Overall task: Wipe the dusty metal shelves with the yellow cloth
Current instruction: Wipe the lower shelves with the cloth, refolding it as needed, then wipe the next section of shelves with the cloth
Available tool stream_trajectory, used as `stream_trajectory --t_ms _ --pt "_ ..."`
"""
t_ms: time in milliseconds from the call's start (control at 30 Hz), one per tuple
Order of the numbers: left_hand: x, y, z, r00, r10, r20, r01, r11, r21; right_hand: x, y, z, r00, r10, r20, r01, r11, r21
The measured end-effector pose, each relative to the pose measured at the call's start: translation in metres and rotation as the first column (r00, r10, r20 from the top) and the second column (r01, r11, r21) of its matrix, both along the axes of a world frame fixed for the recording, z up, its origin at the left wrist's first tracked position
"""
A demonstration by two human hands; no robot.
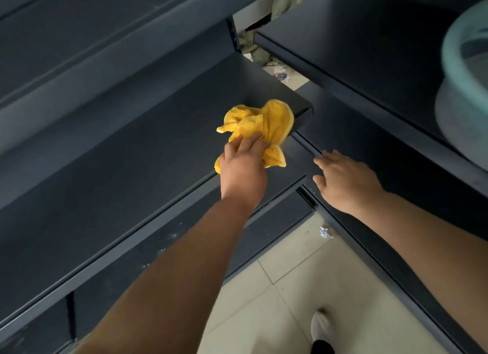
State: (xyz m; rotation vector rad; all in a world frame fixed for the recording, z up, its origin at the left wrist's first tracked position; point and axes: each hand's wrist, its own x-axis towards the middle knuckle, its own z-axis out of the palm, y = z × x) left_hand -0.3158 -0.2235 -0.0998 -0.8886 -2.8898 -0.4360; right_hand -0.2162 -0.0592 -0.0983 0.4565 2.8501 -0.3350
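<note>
No readable labels anywhere from my feed. My left hand (243, 166) is bunched around the crumpled, fluffy yellow cloth (260, 126) on the dark metal shelf (132, 153), near its corner. My right hand (343, 182) rests open and empty on the neighbouring shelf edge.

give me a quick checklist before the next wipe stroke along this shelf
1. Yellow cloth held in the left hand: ok.
2. Cloth lies on the shelf: ok.
3. Right hand out of the cloth's way, on the neighbouring shelf edge: ok.
4. Shelf to the left free of things: ok.
5. Cloth spread flat: not ok, bunched.
6. Dust left on this shelf: cannot tell.
</note>
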Motion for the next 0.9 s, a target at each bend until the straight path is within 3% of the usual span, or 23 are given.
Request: stream_trajectory --t_ms 100,167,333,467,567,633,700,800,867,900 --pt "0.025 -0.014 -0.017 0.99 -0.068 -0.125 0.073 0.997 0.034 0.008 -0.001 -0.012 1.0 0.003 0.016 -0.003 1.0 -0.014" --pt "0.04 -0.025 -0.031 0.99 -0.09 -0.107 0.096 0.994 0.053 0.011 -0.006 -0.021 1.0 0.007 0.016 -0.007 1.0 -0.019" --pt "0.064 -0.059 -0.069 0.963 0.048 0.264 -0.043 0.999 -0.024 0.01 -0.034 -0.049 0.999 0.04 0.005 -0.04 0.998 -0.044" --pt "0.059 -0.092 -0.094 0.786 0.273 0.555 -0.307 0.951 -0.033 0.0 -0.066 -0.083 0.995 0.104 0.002 -0.103 0.988 -0.115" --pt "0.052 -0.119 -0.114 0.671 0.288 0.683 -0.394 0.919 0.001 -0.009 -0.092 -0.11 0.988 0.15 0.025 -0.145 0.98 -0.138" --pt "0.041 -0.131 -0.126 0.684 0.259 0.682 -0.406 0.912 0.061 -0.017 -0.106 -0.127 0.983 0.182 0.026 -0.177 0.975 -0.132" --pt "0.027 -0.138 -0.135 0.755 0.244 0.608 -0.419 0.893 0.162 -0.028 -0.117 -0.141 0.98 0.199 -0.02 -0.2 0.973 -0.118" --pt "0.002 -0.142 -0.148 0.91 0.284 0.301 -0.369 0.886 0.281 -0.05 -0.129 -0.158 0.972 0.213 -0.094 -0.223 0.968 -0.111" --pt "-0.016 -0.141 -0.164 0.942 0.25 0.222 -0.294 0.937 0.19 -0.067 -0.136 -0.169 0.969 0.216 -0.117 -0.229 0.968 -0.104" --pt "-0.023 -0.14 -0.173 0.942 0.208 0.264 -0.24 0.966 0.095 -0.075 -0.139 -0.176 0.968 0.217 -0.128 -0.23 0.968 -0.096"
